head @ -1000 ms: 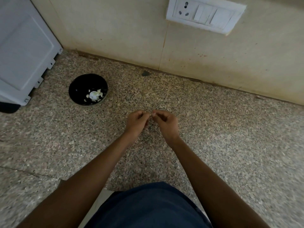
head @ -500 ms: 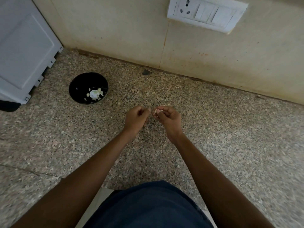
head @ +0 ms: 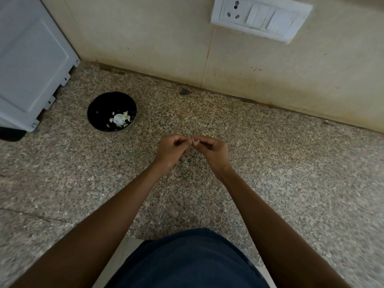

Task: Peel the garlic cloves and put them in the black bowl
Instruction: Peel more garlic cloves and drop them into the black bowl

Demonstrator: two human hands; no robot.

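- Head view looks down on a speckled counter (head: 270,163) with a wall (head: 145,38) at the far side and a switch plate (head: 260,19) on it.
- Left hand (head: 170,151) and right hand (head: 214,152) meet fingertip to fingertip above the middle of the counter; both sets of fingers are curled and pinch a small pale clove (head: 196,140) between them.
- Only a sliver of the clove shows, so I cannot tell how much skin is on it.
- Bowl (head: 97,113), black, sits on the counter to the far left of the hands, well apart from them and near a white appliance (head: 31,65). It holds a pale piece of garlic and some scraps.
- Step in hand, as I judge it: peeling this clove, the two hands pulling at its skin.
- Next move likely calls for stripping the last skin with the fingertips while the other hand keeps a firm pinch, then carrying the clove far-left over the bowl's rim and letting go.
- Risk: so small a clove may slip from the pinch.
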